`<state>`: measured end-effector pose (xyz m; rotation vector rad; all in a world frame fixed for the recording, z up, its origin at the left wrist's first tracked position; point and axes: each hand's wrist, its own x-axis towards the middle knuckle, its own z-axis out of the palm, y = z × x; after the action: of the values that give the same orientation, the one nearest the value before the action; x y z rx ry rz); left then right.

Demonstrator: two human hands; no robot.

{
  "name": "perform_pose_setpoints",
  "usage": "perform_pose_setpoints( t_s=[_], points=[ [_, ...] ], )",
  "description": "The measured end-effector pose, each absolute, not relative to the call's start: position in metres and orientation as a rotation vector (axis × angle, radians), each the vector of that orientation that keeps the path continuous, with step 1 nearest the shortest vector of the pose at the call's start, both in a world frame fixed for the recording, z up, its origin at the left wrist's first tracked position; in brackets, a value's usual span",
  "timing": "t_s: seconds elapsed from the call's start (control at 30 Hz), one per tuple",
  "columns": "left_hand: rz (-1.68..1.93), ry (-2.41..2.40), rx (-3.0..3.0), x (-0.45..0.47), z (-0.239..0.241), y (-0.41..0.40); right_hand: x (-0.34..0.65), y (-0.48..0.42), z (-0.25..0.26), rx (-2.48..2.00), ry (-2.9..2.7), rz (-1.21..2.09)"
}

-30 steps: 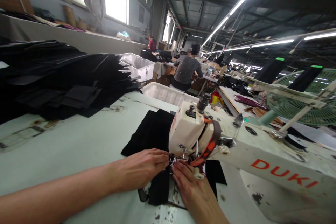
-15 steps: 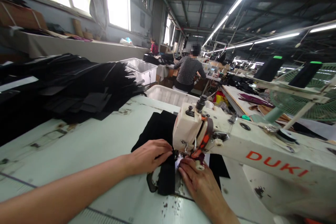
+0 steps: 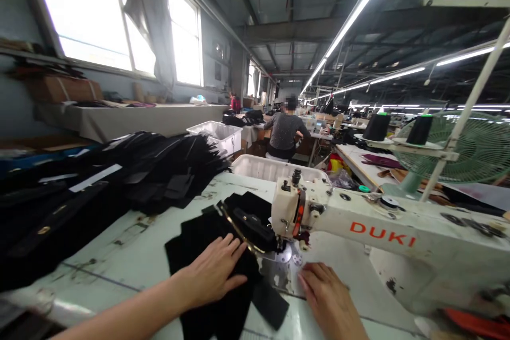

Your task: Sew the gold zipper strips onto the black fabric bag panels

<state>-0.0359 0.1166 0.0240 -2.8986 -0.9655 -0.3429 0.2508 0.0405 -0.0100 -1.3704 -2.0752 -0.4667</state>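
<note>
Left fingers: here's the bare left hand (image 3: pixel 217 268), palm down, fingers slightly spread, thumb out wide, lying flat rather than pinching.
Right fingers: the bare right hand (image 3: pixel 332 300) sits just in front of the white sewing machine with red DUKI lettering (image 3: pixel 334 212), fingers bent and close together, tips by its metal plate; contact, can't tell.
Forearms: left slants in from the near left, right comes up from the near side.
Black cloth: the layered matte black fabric piece (image 3: pixel 223 308) is under the left hand, left of the machine, long axis running from the near side away.
Gold line: a narrow, shiny gold-coloured strip (image 3: pixel 236 228) on the cloth slopes from far left down towards the machine's needle end.
Table: pale green, scuffed worktop (image 3: pixel 139 255) beneath the machine; far left of it, a heap of black fabric pieces (image 3: pixel 171 170).
Room: beyond the machine, a white plastic bin (image 3: pixel 258 164) and a seated co-worker in grey (image 3: pixel 283 130); right, a green wire fan (image 3: pixel 474 149).
</note>
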Motion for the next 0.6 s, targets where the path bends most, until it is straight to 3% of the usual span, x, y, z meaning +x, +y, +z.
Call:
perform_pose_setpoints(
  t_s=[0.2,0.4,0.6],
  points=[
    [-0.488,-1.155,-3.246,-0.085,0.027,0.041,0.212,0.006,-0.03,-1.364,-2.053,-0.191],
    [-0.887,-1.587,-2.879,-0.104,0.002,0.031,0.173,-0.001,-0.021,-1.57,-1.971,0.123],
    [-0.752,-1.588,-2.924,-0.116,0.011,0.044,0.156,-0.002,-0.012,-1.736,-1.837,0.419]
  ],
)
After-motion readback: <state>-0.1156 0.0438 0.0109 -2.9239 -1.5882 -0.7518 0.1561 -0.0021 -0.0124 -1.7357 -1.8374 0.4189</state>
